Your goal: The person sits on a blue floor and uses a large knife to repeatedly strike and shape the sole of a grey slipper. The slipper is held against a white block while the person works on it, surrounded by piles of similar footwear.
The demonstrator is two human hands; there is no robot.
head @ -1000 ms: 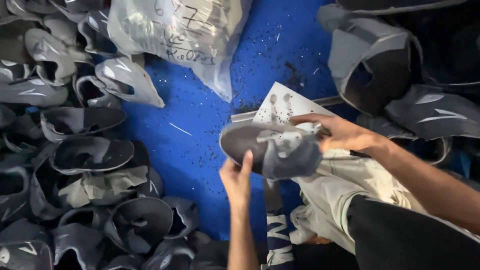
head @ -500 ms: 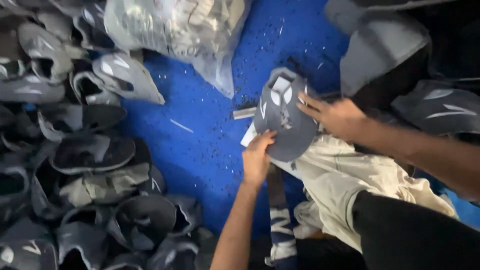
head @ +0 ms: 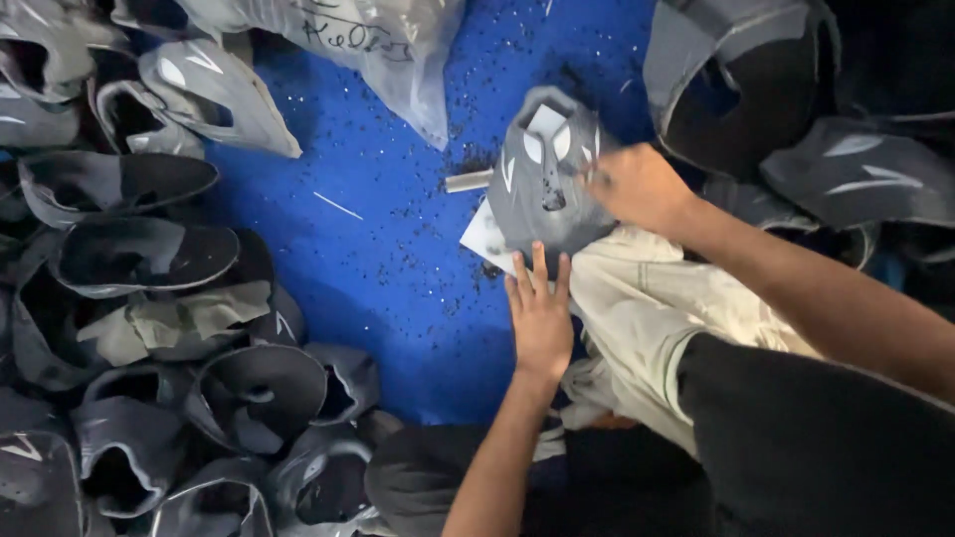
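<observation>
down the left side lies a heap of grey shoe uppers (head: 149,259), dark openings facing up, spilling along the blue floor (head: 388,249), which is speckled with black crumbs. at the top a clear plastic bag (head: 398,50) of more pieces sags onto the blue. moving in, the left hand (head: 540,318) lies flat with fingers straight and close together, its fingertips touching the lower edge of a grey shoe upper (head: 547,184) with pale patches. that upper stands over a white card (head: 489,239), with a short grey stick (head: 468,181) poking out just beside it. the right hand (head: 637,184) grips the upper's right edge, fingers curled on it. under both forearms sits pale cloth (head: 647,308), and more dark uppers (head: 736,89) pile up at the right.
</observation>
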